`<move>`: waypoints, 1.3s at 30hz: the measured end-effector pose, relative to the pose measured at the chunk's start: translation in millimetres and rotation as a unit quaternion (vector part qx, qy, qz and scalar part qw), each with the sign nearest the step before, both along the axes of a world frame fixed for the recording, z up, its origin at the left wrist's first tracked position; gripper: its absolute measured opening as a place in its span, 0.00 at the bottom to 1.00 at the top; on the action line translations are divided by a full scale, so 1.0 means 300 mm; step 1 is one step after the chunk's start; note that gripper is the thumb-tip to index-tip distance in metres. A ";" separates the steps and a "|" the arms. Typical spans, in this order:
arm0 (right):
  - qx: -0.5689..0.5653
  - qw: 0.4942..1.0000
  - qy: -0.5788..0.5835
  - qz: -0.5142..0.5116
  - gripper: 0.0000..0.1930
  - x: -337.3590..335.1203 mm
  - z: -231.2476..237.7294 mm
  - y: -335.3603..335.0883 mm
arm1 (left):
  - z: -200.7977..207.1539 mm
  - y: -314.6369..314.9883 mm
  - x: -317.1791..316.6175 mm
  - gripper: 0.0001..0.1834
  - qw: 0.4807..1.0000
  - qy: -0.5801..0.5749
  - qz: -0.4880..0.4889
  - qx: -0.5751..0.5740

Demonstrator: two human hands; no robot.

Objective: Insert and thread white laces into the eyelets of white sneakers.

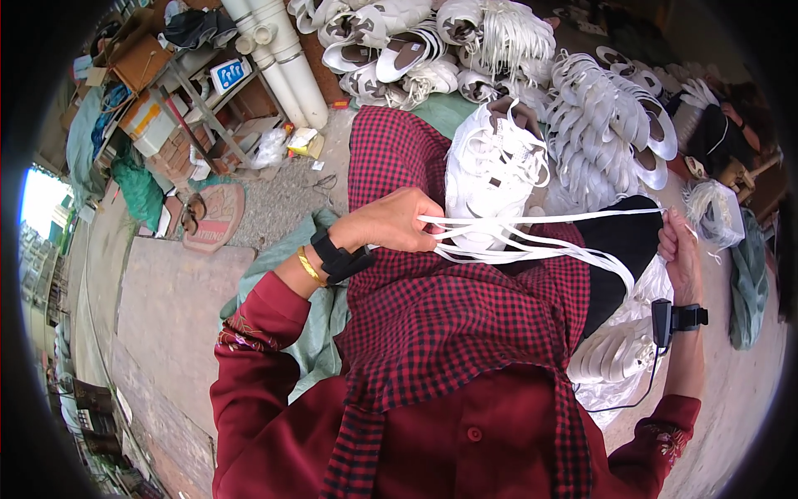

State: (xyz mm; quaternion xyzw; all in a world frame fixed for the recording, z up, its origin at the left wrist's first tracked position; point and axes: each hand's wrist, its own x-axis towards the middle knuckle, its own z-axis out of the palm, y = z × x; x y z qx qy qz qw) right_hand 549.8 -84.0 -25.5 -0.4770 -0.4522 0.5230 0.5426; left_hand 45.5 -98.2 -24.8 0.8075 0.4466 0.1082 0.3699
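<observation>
My left hand [394, 219] is closed round a bunch of white shoelaces [532, 243] above my lap. Out to the right, my right hand [682, 254] pinches the end of one lace, which is stretched nearly level between both hands. Other laces in the bunch hang in a loose curve over a black cloth [619, 241] on my right thigh. Just beyond the laces, a white sneaker [492, 166] rests on my lap, its toe partly covered by them. A red-and-black checked apron [449, 320] covers my lap.
White shoe uppers [391, 50] are heaped ahead, with stacked white shoe parts [594, 125] to their right. More white pieces in clear plastic [611, 353] lie beside my right leg. Far left stand a cluttered shelf [212, 108], sandals [193, 214] on a mat and white pipes [283, 62].
</observation>
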 end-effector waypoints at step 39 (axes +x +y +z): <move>-0.021 1.000 -0.014 -0.014 0.13 0.008 -0.051 -0.012 | -0.043 0.004 -0.013 0.11 0.999 0.011 0.044 0.012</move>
